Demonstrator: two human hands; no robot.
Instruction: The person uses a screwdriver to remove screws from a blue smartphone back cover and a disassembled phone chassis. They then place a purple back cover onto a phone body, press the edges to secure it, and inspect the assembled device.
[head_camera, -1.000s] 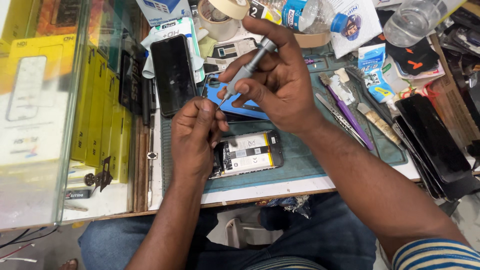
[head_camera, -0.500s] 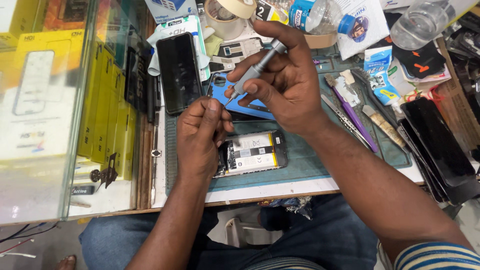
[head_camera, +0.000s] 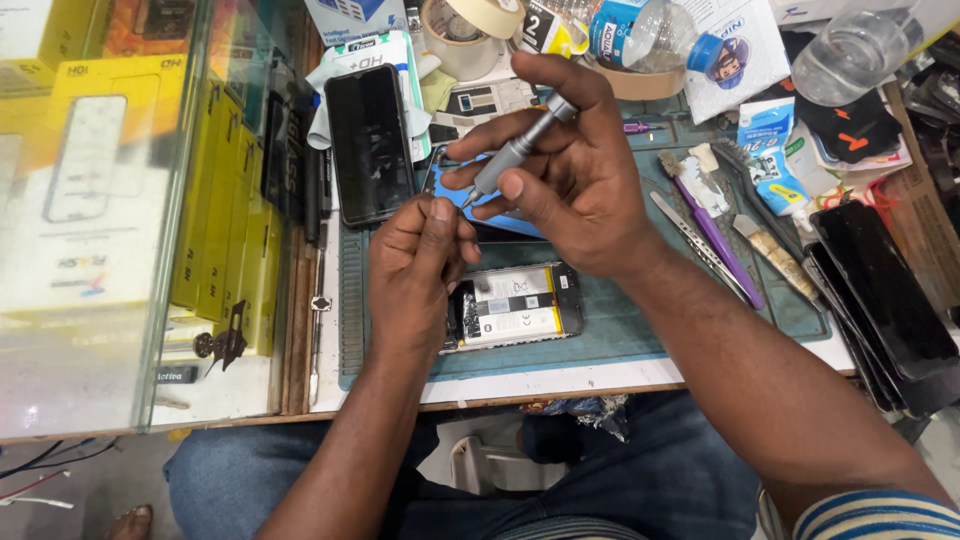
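My right hand grips a slim silver screwdriver, its tip pointing down-left toward my left hand. My left hand has its fingers pinched together right at the screwdriver tip; whether something tiny sits between them cannot be seen. Under both hands lies an opened phone with its battery exposed, resting on a green work mat. A blue phone back cover lies partly hidden behind my hands.
A black phone lies face up at the mat's upper left. Tape rolls, plastic bottles, tweezers, a purple-handled brush and dark phone screens crowd the back and right. A glass case with yellow boxes stands left.
Both hands stay at the same spot over the opened phone. The screwdriver tip and the left fingertips have closed in on each other slightly.
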